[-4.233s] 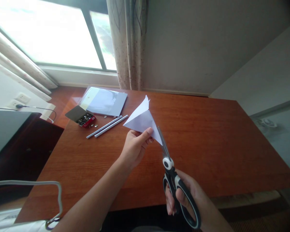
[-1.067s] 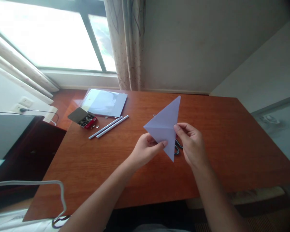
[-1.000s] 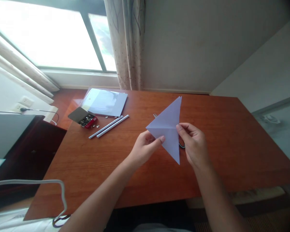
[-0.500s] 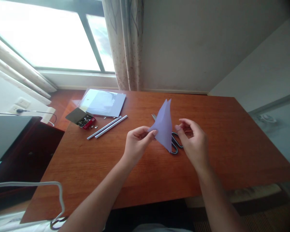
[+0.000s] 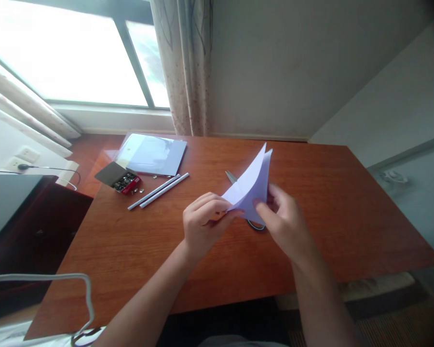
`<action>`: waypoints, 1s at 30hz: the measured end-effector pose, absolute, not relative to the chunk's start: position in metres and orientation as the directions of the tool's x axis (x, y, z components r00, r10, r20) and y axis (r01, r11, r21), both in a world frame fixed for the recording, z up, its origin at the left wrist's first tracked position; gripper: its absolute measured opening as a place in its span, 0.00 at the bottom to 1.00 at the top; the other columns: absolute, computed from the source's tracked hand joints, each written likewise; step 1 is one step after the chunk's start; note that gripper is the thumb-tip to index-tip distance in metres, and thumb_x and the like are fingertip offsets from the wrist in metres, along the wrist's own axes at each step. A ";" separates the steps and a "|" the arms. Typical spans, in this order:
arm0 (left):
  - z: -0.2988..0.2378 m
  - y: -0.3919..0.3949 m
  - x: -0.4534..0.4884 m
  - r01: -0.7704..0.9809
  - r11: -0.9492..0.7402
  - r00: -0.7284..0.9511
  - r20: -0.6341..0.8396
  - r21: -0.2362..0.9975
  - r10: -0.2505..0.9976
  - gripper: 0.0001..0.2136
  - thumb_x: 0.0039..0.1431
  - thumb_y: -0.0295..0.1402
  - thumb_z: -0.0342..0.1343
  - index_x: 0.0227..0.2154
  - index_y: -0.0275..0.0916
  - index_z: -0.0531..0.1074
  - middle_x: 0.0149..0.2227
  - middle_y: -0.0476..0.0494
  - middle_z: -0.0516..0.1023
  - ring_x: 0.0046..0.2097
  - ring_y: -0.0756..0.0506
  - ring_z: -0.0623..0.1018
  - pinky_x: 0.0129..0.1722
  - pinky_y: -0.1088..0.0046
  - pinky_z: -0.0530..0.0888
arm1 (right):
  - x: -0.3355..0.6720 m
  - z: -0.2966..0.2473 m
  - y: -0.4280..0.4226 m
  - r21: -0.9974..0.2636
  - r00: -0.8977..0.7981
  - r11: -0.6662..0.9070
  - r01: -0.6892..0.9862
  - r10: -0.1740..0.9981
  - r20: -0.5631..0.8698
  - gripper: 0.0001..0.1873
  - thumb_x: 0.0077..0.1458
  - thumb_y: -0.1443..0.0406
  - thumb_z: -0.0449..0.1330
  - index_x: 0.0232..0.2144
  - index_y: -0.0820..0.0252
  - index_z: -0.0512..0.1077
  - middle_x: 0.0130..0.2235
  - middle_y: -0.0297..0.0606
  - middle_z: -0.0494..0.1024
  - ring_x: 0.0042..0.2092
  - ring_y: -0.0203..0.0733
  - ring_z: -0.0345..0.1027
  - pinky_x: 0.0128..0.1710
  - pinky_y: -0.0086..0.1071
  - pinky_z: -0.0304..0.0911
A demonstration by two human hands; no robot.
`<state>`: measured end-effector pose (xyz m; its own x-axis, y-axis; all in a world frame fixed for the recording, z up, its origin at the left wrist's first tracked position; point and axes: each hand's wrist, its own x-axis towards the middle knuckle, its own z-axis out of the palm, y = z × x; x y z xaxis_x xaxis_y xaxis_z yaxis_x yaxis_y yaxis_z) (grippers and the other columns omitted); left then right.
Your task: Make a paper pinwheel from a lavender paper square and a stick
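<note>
A folded sheet of pale purple paper (image 5: 251, 185) is held up above the table between both hands. Its layers part toward the top, where two points stick up. My left hand (image 5: 206, 221) pinches the paper's left corner between thumb and fingers. On the right side, my right hand (image 5: 284, 217) grips the edge, thumb in front and fingers behind. Beneath the paper lie scissors (image 5: 231, 177); their blade tips and part of a dark handle show, while the paper covers the middle.
Two thin white rods (image 5: 164, 190) lie left of my hands. Beyond them are an open red box (image 5: 130, 184) of small metal pieces, a few loose pieces beside it, and a clear folder of sheets (image 5: 154, 154). A white cable (image 5: 88, 299) bends over the wooden table's (image 5: 332, 202) near left corner.
My right hand has moved in and taken hold of the paper's right edge. The paper has turned and tilted right, its layers spreading further apart, and it covers more of the scissors' handles.
</note>
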<state>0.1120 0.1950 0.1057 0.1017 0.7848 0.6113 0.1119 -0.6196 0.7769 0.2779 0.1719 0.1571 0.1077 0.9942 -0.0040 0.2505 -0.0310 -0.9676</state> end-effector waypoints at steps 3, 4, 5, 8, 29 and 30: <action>0.104 0.196 0.112 0.063 -0.487 0.022 0.486 0.871 0.873 0.05 0.56 0.30 0.67 0.27 0.39 0.77 0.27 0.46 0.78 0.29 0.49 0.74 0.32 0.73 0.71 | 0.292 0.144 0.171 -0.984 0.149 -0.064 0.165 0.988 -0.040 0.08 0.58 0.62 0.62 0.40 0.57 0.76 0.35 0.37 0.82 0.38 0.46 0.77 0.37 0.34 0.71; 0.104 0.197 0.112 0.027 -0.424 -0.022 0.424 0.905 0.905 0.06 0.58 0.33 0.66 0.27 0.39 0.77 0.26 0.47 0.77 0.29 0.49 0.74 0.32 0.73 0.70 | 0.297 0.140 0.170 -0.983 0.164 -0.070 0.172 0.986 -0.042 0.08 0.58 0.61 0.63 0.39 0.57 0.77 0.33 0.36 0.81 0.37 0.45 0.76 0.35 0.33 0.70; 0.104 0.199 0.112 -0.020 -0.359 -0.069 0.357 0.933 0.932 0.07 0.59 0.35 0.65 0.27 0.39 0.77 0.26 0.48 0.76 0.28 0.50 0.73 0.31 0.74 0.70 | 0.302 0.137 0.168 -0.980 0.177 -0.076 0.186 0.983 -0.043 0.08 0.59 0.60 0.63 0.39 0.58 0.77 0.32 0.35 0.80 0.35 0.44 0.75 0.33 0.32 0.69; 0.103 0.207 0.110 -0.207 -0.201 -0.163 0.169 0.957 0.972 0.11 0.60 0.39 0.64 0.28 0.38 0.76 0.25 0.51 0.72 0.27 0.52 0.69 0.27 0.78 0.66 | 0.315 0.134 0.161 -0.974 0.191 -0.093 0.207 0.980 -0.053 0.10 0.60 0.58 0.64 0.39 0.58 0.78 0.31 0.34 0.79 0.31 0.40 0.71 0.29 0.30 0.64; 0.097 0.220 0.107 -0.460 0.119 -0.017 -0.143 0.880 0.990 0.13 0.52 0.40 0.70 0.26 0.37 0.73 0.26 0.52 0.73 0.27 0.54 0.69 0.27 0.80 0.65 | 0.323 0.124 0.137 -0.975 0.206 -0.177 0.136 0.968 -0.147 0.13 0.58 0.53 0.66 0.34 0.56 0.78 0.29 0.34 0.76 0.31 0.43 0.69 0.29 0.32 0.64; 0.098 0.220 0.107 -0.464 0.135 -0.009 -0.157 0.875 0.988 0.14 0.52 0.40 0.70 0.26 0.37 0.73 0.26 0.52 0.73 0.26 0.54 0.69 0.27 0.80 0.65 | 0.322 0.123 0.136 -0.976 0.206 -0.174 0.129 0.968 -0.145 0.13 0.58 0.53 0.66 0.35 0.56 0.78 0.29 0.34 0.76 0.31 0.43 0.69 0.29 0.32 0.64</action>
<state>0.1069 0.2201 0.0981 -0.0091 0.9875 -0.1573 -0.4641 0.1352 0.8754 0.3219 0.1364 0.1234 0.2064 0.9677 -0.1448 0.1290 -0.1736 -0.9763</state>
